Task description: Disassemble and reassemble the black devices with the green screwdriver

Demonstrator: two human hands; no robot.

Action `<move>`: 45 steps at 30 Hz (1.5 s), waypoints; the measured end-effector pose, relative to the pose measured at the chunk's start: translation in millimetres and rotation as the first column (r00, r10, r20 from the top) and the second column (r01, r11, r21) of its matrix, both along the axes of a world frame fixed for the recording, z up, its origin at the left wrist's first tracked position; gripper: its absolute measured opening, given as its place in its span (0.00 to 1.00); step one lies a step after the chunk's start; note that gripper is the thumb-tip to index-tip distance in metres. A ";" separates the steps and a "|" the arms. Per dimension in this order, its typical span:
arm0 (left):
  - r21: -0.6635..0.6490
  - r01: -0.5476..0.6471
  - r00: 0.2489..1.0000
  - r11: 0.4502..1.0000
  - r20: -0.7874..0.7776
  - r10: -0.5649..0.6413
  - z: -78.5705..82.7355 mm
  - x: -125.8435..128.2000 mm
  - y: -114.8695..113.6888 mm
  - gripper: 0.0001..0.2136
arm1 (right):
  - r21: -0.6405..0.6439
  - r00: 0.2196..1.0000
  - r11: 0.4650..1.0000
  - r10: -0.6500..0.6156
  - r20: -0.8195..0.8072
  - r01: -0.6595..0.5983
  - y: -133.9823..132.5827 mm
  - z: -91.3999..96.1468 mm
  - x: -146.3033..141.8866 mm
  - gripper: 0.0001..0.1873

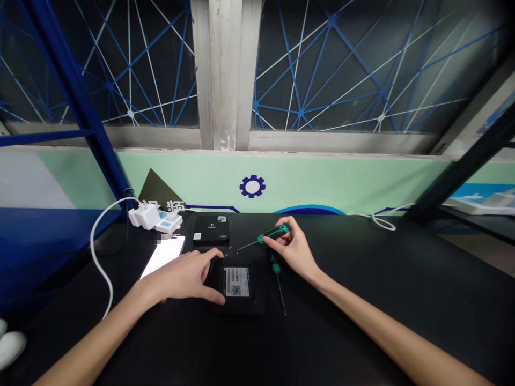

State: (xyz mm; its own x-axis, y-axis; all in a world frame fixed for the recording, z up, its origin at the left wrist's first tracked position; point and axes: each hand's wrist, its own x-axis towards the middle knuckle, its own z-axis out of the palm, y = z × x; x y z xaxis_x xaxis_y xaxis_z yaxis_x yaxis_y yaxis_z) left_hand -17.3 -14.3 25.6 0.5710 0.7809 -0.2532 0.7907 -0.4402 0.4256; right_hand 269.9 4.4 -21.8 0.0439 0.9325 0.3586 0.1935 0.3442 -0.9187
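Note:
My left hand (193,274) grips the left side of a black box-shaped device (257,287), thumb at the near edge and fingers at the far edge. A white printed label with a square code (237,281) faces up on it. In my right hand (295,249) is a green-and-black screwdriver (276,232), its thin shaft pointing left and down toward a few tiny screws (237,253) on the table. A second green-handled screwdriver (276,268) lies just right of the device, its shaft toward me.
Behind the device lies a flat black box (211,229) with small stickers. A lit phone (164,254) rests partly behind my left hand. At the back left are a white power strip (169,221) and a looping white cable (93,249). Another white cable (382,222) runs along the wall.

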 end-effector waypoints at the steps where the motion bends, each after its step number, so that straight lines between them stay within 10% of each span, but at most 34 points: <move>1: 0.003 0.001 1.000 1.000 -0.001 -0.001 -0.4 0.0 0.0 0.45 | -0.001 1.000 1.000 0.003 0.009 -0.003 -0.7 0.2 -0.3 0.24; 36: -0.015 -0.005 1.000 1.000 0.011 0.005 -2.0 0.5 1.3 0.46 | 0.065 0.979 0.996 -0.079 0.186 0.068 -3.2 8.7 -0.1 0.17; 45: -0.003 0.003 1.000 1.000 0.012 -0.003 -2.9 2.6 0.5 0.43 | 0.050 0.992 0.995 0.086 0.095 -0.091 -0.3 4.8 -2.3 0.15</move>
